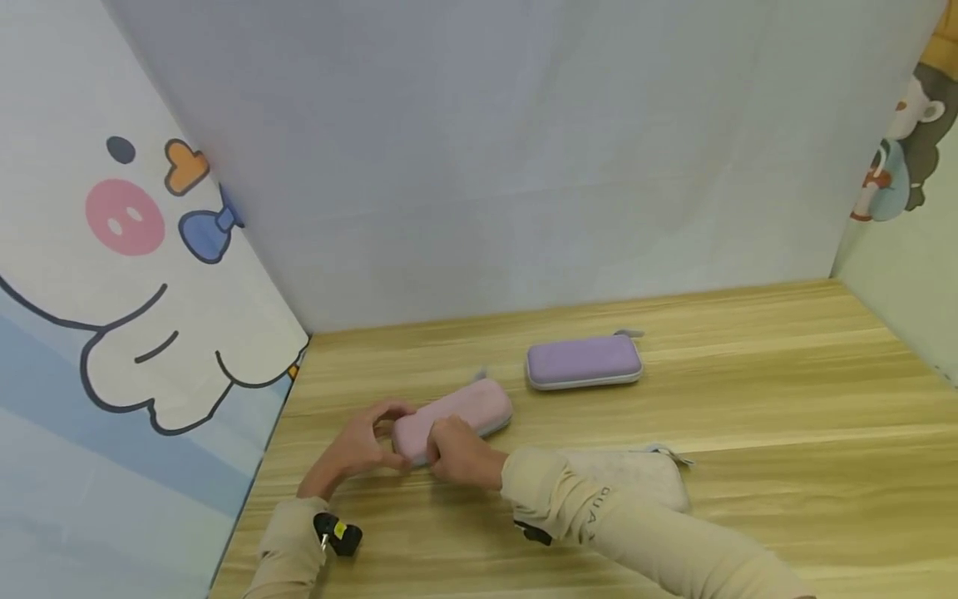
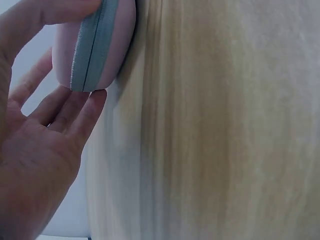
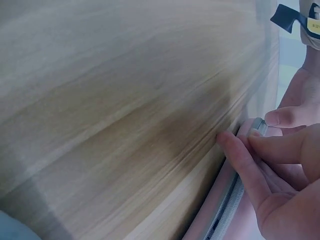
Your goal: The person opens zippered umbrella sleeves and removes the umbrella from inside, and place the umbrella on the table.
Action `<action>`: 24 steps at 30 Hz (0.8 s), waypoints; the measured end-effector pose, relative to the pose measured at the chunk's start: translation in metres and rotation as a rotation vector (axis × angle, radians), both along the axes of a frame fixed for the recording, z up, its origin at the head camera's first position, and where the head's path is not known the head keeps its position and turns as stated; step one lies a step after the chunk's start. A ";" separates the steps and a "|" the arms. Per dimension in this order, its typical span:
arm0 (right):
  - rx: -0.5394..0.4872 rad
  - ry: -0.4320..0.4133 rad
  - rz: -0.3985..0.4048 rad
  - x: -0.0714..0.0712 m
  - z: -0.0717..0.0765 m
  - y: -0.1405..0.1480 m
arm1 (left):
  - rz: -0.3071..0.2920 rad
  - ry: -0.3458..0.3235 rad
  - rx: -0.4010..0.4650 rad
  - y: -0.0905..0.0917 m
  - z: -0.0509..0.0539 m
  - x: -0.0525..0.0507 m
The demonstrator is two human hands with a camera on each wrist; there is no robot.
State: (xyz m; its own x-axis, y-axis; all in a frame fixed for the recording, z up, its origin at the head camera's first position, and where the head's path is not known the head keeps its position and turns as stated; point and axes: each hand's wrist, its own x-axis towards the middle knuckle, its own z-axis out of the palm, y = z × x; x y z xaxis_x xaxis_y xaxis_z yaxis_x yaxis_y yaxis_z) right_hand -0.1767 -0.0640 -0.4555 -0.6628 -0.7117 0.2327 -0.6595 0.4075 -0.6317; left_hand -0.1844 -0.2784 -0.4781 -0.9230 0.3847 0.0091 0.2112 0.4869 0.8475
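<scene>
A pink zippered case [image 1: 467, 408] lies slanted on the table, with a grey zipper band along its side. My left hand [image 1: 362, 441] grips its left end, thumb on the near side and fingers around the far side. In the left wrist view the thumb presses beside the zipper band [image 2: 95, 50]. My right hand [image 1: 458, 452] is at the near side of the case, close to that same end. Thumb and forefinger pinch at the zipper in the right wrist view; the zipper pull itself is mostly hidden by the fingers.
A purple zippered case [image 1: 584, 363] lies farther back to the right. A whitish case [image 1: 636, 476] with a strap sits partly under my right forearm. The wooden table [image 1: 786, 399] meets a pale backdrop [image 1: 524, 166] behind and a cartoon-printed sheet [image 1: 224, 316] at left.
</scene>
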 end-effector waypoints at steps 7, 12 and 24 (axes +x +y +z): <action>-0.018 -0.057 0.000 0.001 0.000 0.002 | 0.053 0.034 0.004 0.001 -0.003 0.002; -0.024 -0.058 -0.010 0.002 0.001 0.004 | 0.069 0.076 -0.005 0.001 -0.007 0.003; -0.074 -0.061 -0.004 0.000 0.000 0.013 | 0.146 0.076 -0.040 0.011 -0.013 0.010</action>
State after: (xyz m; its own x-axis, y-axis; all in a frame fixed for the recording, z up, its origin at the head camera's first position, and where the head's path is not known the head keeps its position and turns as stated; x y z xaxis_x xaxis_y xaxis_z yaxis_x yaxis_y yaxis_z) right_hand -0.1767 -0.0507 -0.4557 -0.6802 -0.6914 0.2435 -0.6171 0.3609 -0.6992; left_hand -0.1747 -0.2679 -0.4915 -0.9664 0.2478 0.0686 0.1987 0.5504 0.8109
